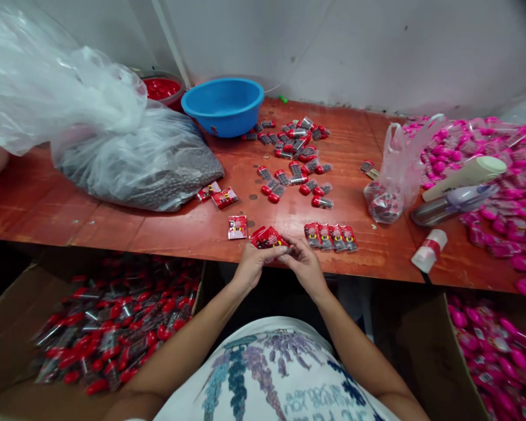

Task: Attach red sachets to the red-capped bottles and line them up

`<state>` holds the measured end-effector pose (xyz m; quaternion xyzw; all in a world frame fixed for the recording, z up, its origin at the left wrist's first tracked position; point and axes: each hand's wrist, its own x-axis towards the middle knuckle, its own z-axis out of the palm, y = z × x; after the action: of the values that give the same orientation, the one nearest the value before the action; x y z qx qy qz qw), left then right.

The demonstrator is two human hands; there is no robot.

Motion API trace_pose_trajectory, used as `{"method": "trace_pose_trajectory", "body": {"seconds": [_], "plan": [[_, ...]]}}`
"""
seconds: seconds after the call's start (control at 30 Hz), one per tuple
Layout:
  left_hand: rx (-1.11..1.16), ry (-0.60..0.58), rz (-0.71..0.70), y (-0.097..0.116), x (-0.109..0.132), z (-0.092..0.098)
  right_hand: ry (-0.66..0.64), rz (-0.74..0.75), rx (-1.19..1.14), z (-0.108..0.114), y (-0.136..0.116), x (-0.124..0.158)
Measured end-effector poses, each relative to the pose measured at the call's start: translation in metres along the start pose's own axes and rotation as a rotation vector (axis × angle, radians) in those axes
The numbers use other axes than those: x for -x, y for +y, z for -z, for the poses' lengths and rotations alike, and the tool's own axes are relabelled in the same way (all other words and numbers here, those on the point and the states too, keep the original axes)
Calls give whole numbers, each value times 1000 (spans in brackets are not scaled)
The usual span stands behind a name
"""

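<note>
Closest to camera: white shirt with blue and purple flower print [267,365]. Left hand [254,266] closed on small flat red printed packets [269,238], thumb on top; right hand [305,269] pinching right end of same packets. Held at front edge of red-brown wooden worktop [355,140]; exact packet count unclear, partly hidden by fingers. Just right of right hand: overlapping row of four red packets with dark contents [325,237]. Just left of left hand: single square red-and-white packet [237,227], lying flat. Beyond, scattered mid-worktop: small clear containers with red ends and dark filling [295,168]. Further left: big clear plastic bag of dark grey beads [153,178], with two red-and-white packets [225,197] beside. Behind: round blue plastic basin [222,120]. Far right: white roll with red band [429,250], pile of bright pink pieces [499,143]. Below worktop, left: open brown cardboard box [11,313] of loose red-ended pieces [114,333].
</note>
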<state>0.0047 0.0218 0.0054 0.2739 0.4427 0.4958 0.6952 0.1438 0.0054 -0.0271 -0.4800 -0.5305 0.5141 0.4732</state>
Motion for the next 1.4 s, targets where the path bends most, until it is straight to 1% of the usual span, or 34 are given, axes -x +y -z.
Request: {"method": "trace_pose_trajectory", "body": {"seconds": [0.13, 0.23, 0.33, 0.4, 0.5, 0.57, 0.6, 0.67, 0.73, 0.77, 0.87, 0.93, 1.03, 1.1, 1.13, 1.2, 1.27, 1.3, 1.4], "plan": [[66, 46, -19, -1, -3, 0, 0, -11, -8, 6, -3, -2], [93, 65, -30, -4, -7, 2, 29, -14, 18, 10, -2, -3], [80, 49, 4, -7, -11, 3, 54, -10, 78, 13, 3, -5], [98, 86, 27, -6, -17, 6, 65, -22, 143, 20, 8, -8], [172, 203, 26, -3, -27, 13, 50, -28, 374, 39, 11, -18], [195, 248, 43, 0, -32, 17, 49, 16, 575, 58, 8, -31], [195, 254, 57, 1, -34, 19, 68, 53, 666, 68, 5, -40], [200, 253, 70, 1, -35, 20, 154, 131, 828, 88, -1, -62], [222, 264, 62, 1, -34, 19, 245, 134, 1028, 104, -3, -87], [234, 271, 62, 0, -34, 19, 257, 111, 1131, 110, -2, -98], [260, 288, 80, -1, -33, 18, 160, 69, 1334, 116, 6, -122], [271, 293, 97, -1, -33, 18, 91, 102, 1379, 114, 11, -127], [293, 334, 98, 1, -31, 16, 36, 156, 1373, 107, 15, -123], [304, 360, 86, 2, -31, 15, 44, 171, 1313, 102, 13, -115], [306, 364, 80, 2, -31, 14, 70, 188, 1249, 98, 10, -110], [304, 362, 73, 1, -30, 13, 150, 236, 1041, 88, 4, -93], [300, 365, 76, -1, -31, 14, 203, 250, 773, 74, -3, -71], [299, 370, 80, -1, -31, 14, 205, 231, 645, 64, -6, -58], [304, 361, 104, -3, -33, 16, 142, 110, 316, 35, -8, -21]]}}
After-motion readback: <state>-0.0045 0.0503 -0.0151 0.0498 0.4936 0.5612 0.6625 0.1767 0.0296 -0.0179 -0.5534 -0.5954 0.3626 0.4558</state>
